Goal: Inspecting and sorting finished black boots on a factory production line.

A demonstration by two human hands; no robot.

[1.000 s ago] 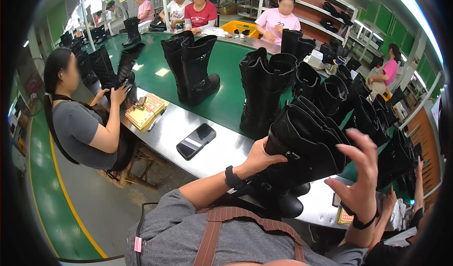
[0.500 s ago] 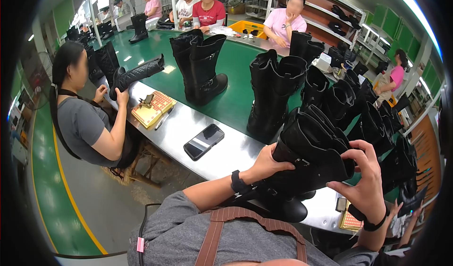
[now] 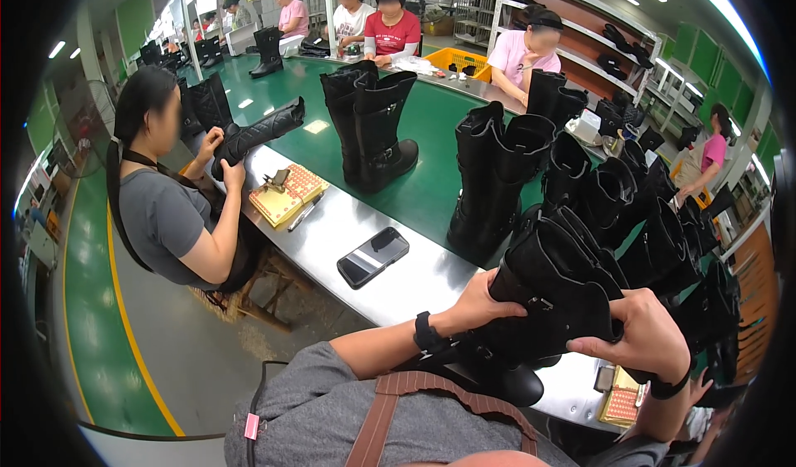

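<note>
A tall black boot (image 3: 543, 314) of matte, suede-like material lies tilted across the near edge of the steel worktop (image 3: 348, 227), its rounded glossy toe pointing near and left, its shaft opening far and right. The left hand (image 3: 481, 301) is wrapped on the shaft's left side, fingers pressed into the soft upper by a small metal buckle. The right hand (image 3: 655, 338) is clamped over the folded cuff on the right, thumb on top. So the boot sits between both grips, held just above the table. Far across the green belt (image 3: 431, 189), an orange plastic crate (image 3: 458, 61) holds small parts too tiny to make out. A flat black phone (image 3: 373, 256) lies left of the boot.
</note>
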